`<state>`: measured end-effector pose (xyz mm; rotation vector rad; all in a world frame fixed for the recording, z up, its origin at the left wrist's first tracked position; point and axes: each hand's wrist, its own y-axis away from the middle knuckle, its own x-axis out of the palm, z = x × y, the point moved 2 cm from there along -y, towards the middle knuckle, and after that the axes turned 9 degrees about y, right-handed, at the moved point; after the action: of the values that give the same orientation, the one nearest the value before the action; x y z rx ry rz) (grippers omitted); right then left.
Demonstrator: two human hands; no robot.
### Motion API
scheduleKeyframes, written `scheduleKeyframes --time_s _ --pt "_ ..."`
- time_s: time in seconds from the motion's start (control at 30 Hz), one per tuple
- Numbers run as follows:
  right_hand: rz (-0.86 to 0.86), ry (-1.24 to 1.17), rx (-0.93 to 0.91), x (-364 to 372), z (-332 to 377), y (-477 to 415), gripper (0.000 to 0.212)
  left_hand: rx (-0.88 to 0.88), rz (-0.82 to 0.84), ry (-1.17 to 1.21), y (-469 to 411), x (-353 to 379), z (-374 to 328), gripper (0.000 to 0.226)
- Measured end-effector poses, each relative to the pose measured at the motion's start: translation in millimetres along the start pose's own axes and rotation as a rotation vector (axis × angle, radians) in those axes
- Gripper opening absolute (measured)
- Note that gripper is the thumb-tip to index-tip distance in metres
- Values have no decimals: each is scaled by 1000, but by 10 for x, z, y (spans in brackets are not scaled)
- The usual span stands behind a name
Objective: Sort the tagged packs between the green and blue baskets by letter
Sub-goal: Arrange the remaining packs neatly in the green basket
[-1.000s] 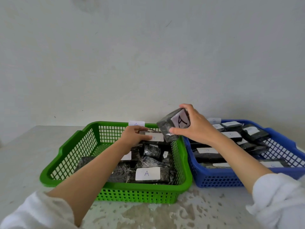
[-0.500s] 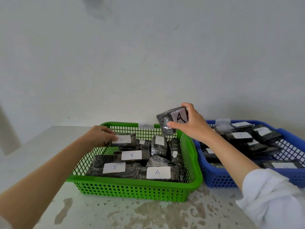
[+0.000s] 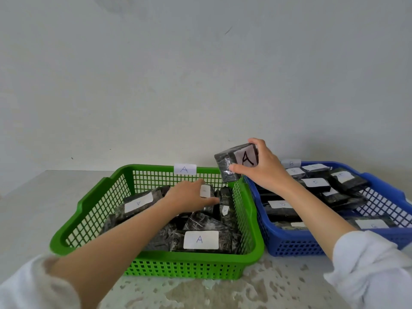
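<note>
On the mottled table [image 3: 269,291], the right hand [image 3: 262,171] pinches an A-tagged pack [image 3: 236,161] above the green basket [image 3: 156,256]'s far right corner; the left hand [image 3: 187,195] touches packs [image 3: 200,239] inside, grip unclear.

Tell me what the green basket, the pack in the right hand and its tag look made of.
Green basket: moulded plastic, semi-glossy, by its lattice walls. Pack, gripped by the right hand: clear glossy film, likely plastic, over dark contents; it glints and creases. Tag: matte white paper, seemingly, with a handwritten A.
</note>
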<state>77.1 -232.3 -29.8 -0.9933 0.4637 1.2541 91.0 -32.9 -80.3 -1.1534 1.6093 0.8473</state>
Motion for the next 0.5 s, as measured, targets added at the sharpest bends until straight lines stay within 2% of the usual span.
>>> scheduleKeyframes --time_s 0.07,0.13,0.3,0.37,0.5 --pt "-7 11 13 -40 -70 11 95 7 -31 -2 -52 53 -66 85" --pt "-5 14 21 -68 -122 22 94 1 -86 68 -62 58 -92 78" --pt "12 -17 37 -67 -124 28 94 -117 -221 606 -24 -72 95 58" --pt "11 -30 25 -31 -81 26 95 -161 -276 742 -1 -168 196 50" --pt "24 -49 -4 59 15 22 95 -156 -385 809 100 -427 406 46"
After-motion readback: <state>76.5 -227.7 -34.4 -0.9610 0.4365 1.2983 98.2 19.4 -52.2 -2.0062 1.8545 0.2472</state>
